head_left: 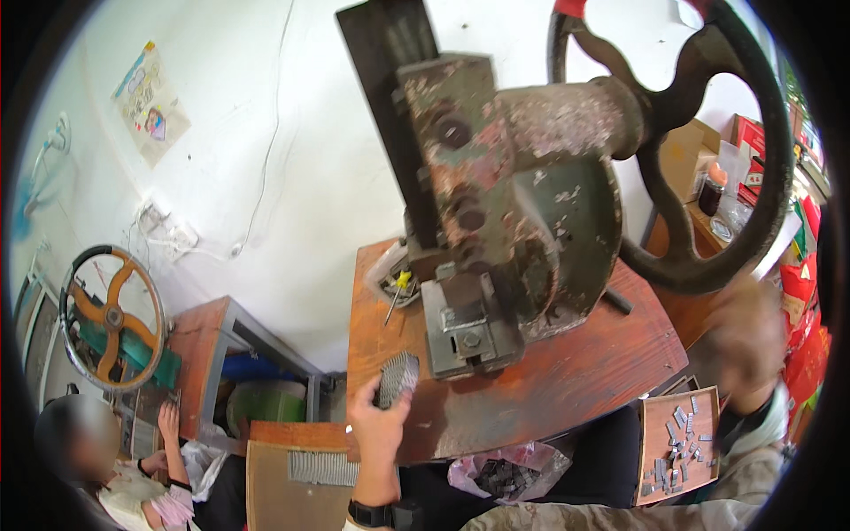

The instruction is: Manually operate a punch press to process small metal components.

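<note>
My left hand [379,423] is closed around a ridged grey metal block [398,379], perhaps a stack of small pieces, over the wooden table [460,420]. Just beyond it stands a worn green hand press [478,186], with a metal die block [469,332] at its base. My right hand [748,336] is smeared by motion, below the rim of the press's large dark handwheel [660,168]. Whether it touches the wheel, and how its fingers lie, I cannot make out.
A tray [649,442] of loose grey metal pieces lies at lower right. A pink plastic bag [460,478] holds dark grey pieces between my legs. Left of my forearm is a shallow box [270,487]. Another person [133,478] sits at far left by a second handwheel [112,317].
</note>
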`<state>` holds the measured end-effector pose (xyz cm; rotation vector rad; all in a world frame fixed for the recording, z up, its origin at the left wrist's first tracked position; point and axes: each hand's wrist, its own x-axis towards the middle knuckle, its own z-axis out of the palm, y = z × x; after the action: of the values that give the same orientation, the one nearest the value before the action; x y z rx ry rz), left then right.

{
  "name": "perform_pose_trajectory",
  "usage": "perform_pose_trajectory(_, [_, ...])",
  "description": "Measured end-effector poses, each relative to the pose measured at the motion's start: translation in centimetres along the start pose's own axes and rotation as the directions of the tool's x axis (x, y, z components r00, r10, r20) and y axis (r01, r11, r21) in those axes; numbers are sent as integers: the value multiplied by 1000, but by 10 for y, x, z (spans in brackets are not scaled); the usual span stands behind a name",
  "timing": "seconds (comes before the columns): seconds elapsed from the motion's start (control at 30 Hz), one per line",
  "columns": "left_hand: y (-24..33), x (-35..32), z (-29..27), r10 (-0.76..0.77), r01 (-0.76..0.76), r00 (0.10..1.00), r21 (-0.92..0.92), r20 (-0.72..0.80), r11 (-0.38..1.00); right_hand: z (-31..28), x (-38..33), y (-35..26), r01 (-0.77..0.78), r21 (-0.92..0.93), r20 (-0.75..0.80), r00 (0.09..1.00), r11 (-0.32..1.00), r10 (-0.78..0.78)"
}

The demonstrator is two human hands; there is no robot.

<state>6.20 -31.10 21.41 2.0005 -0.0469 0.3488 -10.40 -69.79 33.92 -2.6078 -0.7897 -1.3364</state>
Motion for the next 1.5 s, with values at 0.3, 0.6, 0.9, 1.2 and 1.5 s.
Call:
perform_pose_trajectory(0.3, [-60,-43,47,523,-573,810,172,265,801,215,-28,-145,-245,173,517,847,954,124])
perform_pose_trajectory(0.6, [-58,-47,43,399,-453,865,135,304,881,237,-20,-151,-281,82,509,837,956,202])
perform_pose_trajectory(0.9, [-54,-47,39,269,-280,934,13,235,960,249,4,-159,-240,233,537,840,942,82])
perform_pose_trajectory(1.2, [-51,-48,38,230,-234,950,-5,209,972,252,8,-154,-209,189,596,801,959,57])
perform_pose_trajectory(1.5, [-51,-48,39,169,-174,958,1,233,985,251,-3,-152,-362,17,488,816,932,309])
